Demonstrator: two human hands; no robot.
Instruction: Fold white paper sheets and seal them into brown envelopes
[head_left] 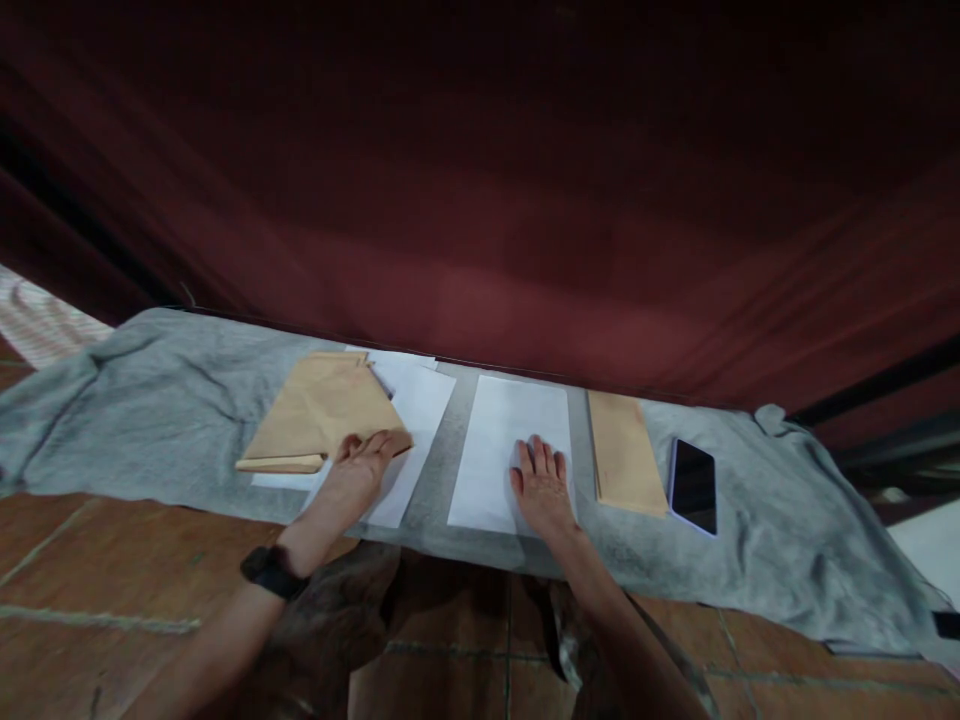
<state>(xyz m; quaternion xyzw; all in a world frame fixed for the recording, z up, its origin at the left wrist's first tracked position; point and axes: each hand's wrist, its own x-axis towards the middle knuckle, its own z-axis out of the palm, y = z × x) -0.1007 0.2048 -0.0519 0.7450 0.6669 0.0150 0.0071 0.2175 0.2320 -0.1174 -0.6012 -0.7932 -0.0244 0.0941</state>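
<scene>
My left hand (362,468), with a black band on its wrist, rests on the lower right corner of some brown paper (311,405). Its fingers are bent over that corner; whether they grip it is unclear. White sheets (424,410) lie partly beneath the brown paper. My right hand (541,483) lies flat, fingers apart, on the right side of a single white sheet (487,450). To the right of that sheet is a folded brown paper piece (626,450), and beside it a phone (694,485) with a dark screen.
A grey cloth (187,400) covers the long narrow surface under the papers. Dark red fabric (487,220) rises behind its far edge. Terracotta floor tiles (127,570) show in front, near my legs. A pale striped cloth (45,320) is at the far left.
</scene>
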